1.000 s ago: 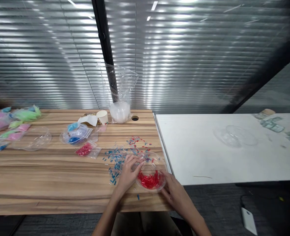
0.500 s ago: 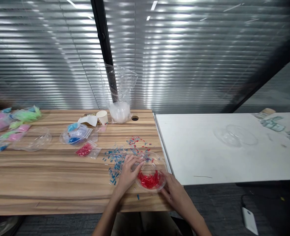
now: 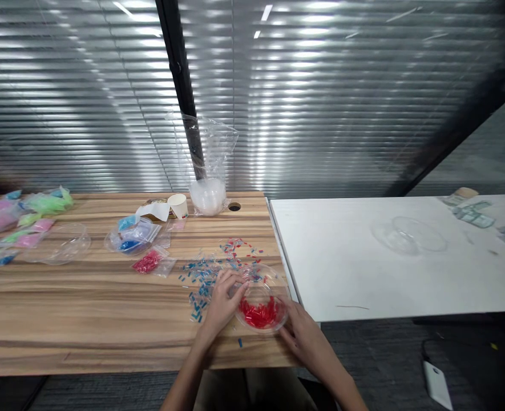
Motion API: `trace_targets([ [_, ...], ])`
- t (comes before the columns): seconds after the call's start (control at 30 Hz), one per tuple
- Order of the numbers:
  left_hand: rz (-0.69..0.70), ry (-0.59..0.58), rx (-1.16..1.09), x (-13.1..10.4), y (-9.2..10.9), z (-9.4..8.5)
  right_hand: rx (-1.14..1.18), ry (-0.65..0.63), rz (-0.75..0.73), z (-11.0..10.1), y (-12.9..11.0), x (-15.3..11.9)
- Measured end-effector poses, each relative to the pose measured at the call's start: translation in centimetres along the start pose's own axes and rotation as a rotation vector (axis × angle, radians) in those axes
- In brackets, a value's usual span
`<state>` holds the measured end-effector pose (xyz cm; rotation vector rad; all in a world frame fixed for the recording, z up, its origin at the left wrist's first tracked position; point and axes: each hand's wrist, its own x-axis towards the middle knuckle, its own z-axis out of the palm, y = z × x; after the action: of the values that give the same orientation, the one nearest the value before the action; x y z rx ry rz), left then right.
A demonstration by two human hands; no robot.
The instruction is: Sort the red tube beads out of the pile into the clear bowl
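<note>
Slatted blinds (image 3: pixel 312 114) back a wood table (image 3: pixel 106 319) set against a white table (image 3: pixel 338 285); on a clock face centred on the bowl, twelve points toward the blinds. Clear and round, the bowl (image 3: pixel 258 293) is at the wood table's right end, red bits (image 3: pixel 259 315) heaped in its near side. At ten on the rim, the left hand (image 3: pixel 225 299) grasps with thumb and fingertips. At four, the right hand (image 3: pixel 302 332) curves against the bowl; its fingertips are partly hidden, and whether they clasp or merely steady cannot be told.

Mostly blue, loose bits (image 3: pixel 203 288) spread from nine to twelve, some red among them; a lone bit (image 3: pixel 240 342) lies near seven. Farther off sit a bag of red (image 3: pixel 147 261), just short of ten, and a cup (image 3: pixel 178 206), toward eleven.

Spillage looks the chief hazard: a sharp tip could mix red with blue, while a slip by the right hand could send bowl and bits to the floor (image 3: pixel 363 365) at four. A sleeve or wrist brushing nine could scatter the loose bits.
</note>
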<state>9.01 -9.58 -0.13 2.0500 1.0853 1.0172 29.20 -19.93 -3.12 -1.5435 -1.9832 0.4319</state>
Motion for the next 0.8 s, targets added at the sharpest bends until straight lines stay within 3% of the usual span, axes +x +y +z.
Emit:
trace_targets([
  [0.8,0.016,0.004,-0.012,0.06,-0.45,0.11,0.008,-0.021,0.011,0.12,0.16,0.24],
])
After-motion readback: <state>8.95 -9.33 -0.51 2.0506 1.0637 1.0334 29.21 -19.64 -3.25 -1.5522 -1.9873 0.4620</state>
